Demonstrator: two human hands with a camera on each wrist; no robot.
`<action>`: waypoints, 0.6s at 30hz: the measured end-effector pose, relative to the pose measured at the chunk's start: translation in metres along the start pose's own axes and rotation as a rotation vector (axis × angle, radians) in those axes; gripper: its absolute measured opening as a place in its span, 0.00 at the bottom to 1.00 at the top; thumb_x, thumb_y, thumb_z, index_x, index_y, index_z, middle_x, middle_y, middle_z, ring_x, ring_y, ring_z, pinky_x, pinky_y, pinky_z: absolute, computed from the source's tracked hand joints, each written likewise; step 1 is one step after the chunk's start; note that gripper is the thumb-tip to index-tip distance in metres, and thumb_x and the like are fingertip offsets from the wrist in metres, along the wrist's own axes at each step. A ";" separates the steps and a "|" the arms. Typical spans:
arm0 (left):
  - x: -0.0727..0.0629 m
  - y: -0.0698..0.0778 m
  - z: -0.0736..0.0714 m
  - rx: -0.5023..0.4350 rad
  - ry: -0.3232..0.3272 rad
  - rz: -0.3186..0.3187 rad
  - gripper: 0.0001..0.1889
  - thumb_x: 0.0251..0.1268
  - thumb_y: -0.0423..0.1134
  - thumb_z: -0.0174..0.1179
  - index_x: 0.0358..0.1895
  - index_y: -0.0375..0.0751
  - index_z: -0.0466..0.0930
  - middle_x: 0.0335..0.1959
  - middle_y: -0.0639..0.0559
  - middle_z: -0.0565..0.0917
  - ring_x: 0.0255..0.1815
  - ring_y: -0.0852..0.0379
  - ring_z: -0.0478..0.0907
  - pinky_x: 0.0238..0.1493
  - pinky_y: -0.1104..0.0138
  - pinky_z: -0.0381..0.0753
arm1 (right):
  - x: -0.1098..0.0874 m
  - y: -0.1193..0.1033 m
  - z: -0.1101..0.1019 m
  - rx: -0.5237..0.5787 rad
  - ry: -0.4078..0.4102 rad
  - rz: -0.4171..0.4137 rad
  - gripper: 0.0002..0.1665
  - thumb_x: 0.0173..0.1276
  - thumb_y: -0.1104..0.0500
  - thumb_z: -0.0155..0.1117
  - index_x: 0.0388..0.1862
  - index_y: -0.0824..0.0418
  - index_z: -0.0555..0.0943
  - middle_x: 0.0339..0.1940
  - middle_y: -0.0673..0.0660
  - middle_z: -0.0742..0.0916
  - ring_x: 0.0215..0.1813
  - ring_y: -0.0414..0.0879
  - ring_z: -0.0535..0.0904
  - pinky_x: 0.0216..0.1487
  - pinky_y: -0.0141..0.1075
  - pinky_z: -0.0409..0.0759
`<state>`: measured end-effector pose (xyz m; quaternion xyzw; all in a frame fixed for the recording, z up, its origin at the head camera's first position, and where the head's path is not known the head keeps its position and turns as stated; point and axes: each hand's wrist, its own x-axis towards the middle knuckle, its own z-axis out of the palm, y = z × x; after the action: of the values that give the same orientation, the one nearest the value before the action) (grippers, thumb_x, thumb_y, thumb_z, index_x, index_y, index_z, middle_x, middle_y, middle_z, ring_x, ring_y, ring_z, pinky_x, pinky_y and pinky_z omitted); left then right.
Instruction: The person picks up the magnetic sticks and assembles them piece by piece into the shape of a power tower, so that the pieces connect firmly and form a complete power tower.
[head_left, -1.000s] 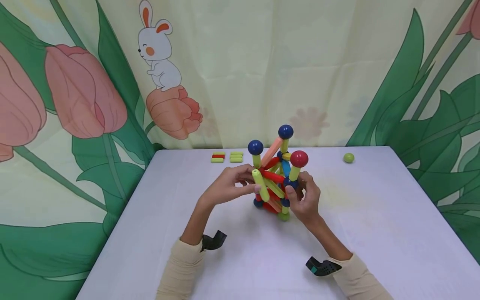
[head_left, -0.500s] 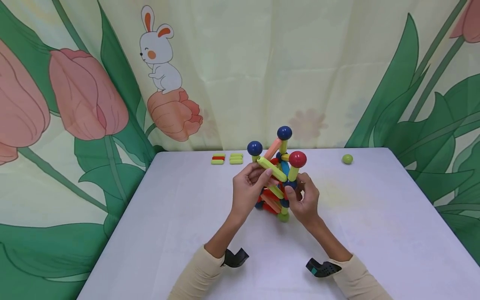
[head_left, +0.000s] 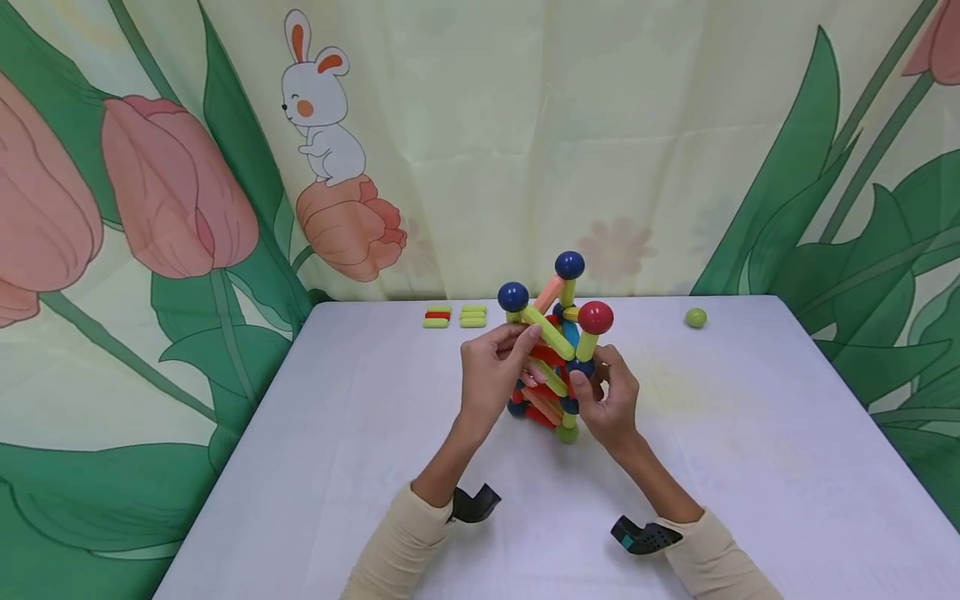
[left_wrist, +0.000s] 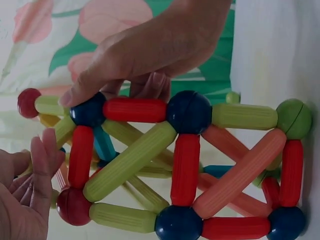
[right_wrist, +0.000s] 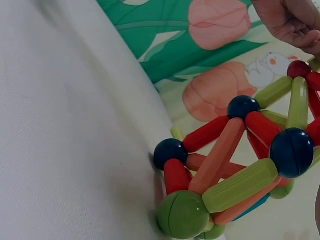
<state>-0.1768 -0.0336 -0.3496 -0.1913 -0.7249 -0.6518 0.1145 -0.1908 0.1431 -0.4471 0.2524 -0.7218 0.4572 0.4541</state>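
A tower of magnetic rods and balls [left_wrist: 187, 170] stands on the table, built of red, yellow-green, salmon and blue rods joined by colored balls. My left hand [head_left: 487, 375] pinches near the upper left of a slanting yellow-green rod [head_left: 551, 335]. That rod runs from just below a blue ball [head_left: 513, 297] down to another blue ball [left_wrist: 87, 110] at the upper right corner. Thumb and fingers of my right hand [head_left: 609, 400] grip this corner ball, under the short upright rod topped by a red ball [head_left: 596, 317]. The left fingertips are partly hidden behind the thumb.
Two small groups of loose rods, one with a red rod [head_left: 437, 316] and one all yellow-green [head_left: 473, 317], lie near the white table's [head_left: 337, 467] back edge. A loose green ball [head_left: 696, 317] sits at the back right. A printed curtain [head_left: 480, 150] hangs behind.
The left hand has moved right and turned, swinging the yellow-green rod from nearly upright to a slant between the left upper ball and the right corner ball. The right hand keeps its grip.
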 end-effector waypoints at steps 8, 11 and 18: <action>-0.001 0.015 -0.008 0.066 0.136 0.187 0.11 0.68 0.32 0.59 0.29 0.26 0.79 0.18 0.38 0.81 0.12 0.51 0.76 0.19 0.74 0.76 | 0.001 -0.001 -0.002 0.022 -0.010 0.007 0.33 0.72 0.41 0.57 0.48 0.74 0.72 0.30 0.57 0.77 0.24 0.35 0.65 0.24 0.24 0.68; 0.005 0.001 -0.015 0.090 0.227 0.268 0.13 0.69 0.31 0.58 0.24 0.27 0.78 0.13 0.40 0.77 0.09 0.53 0.71 0.15 0.75 0.71 | 0.001 -0.001 -0.003 0.021 -0.012 0.000 0.33 0.72 0.41 0.56 0.48 0.74 0.72 0.29 0.56 0.76 0.24 0.35 0.65 0.23 0.24 0.67; 0.029 -0.043 -0.046 0.154 0.363 0.255 0.20 0.74 0.43 0.54 0.24 0.33 0.80 0.11 0.44 0.77 0.08 0.63 0.67 0.12 0.74 0.67 | 0.003 0.001 -0.007 -0.012 -0.016 -0.043 0.31 0.74 0.44 0.56 0.47 0.75 0.72 0.30 0.58 0.74 0.25 0.35 0.64 0.23 0.25 0.67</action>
<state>-0.2248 -0.0785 -0.3703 -0.1515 -0.7100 -0.5984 0.3388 -0.1902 0.1500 -0.4442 0.2689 -0.7226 0.4409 0.4595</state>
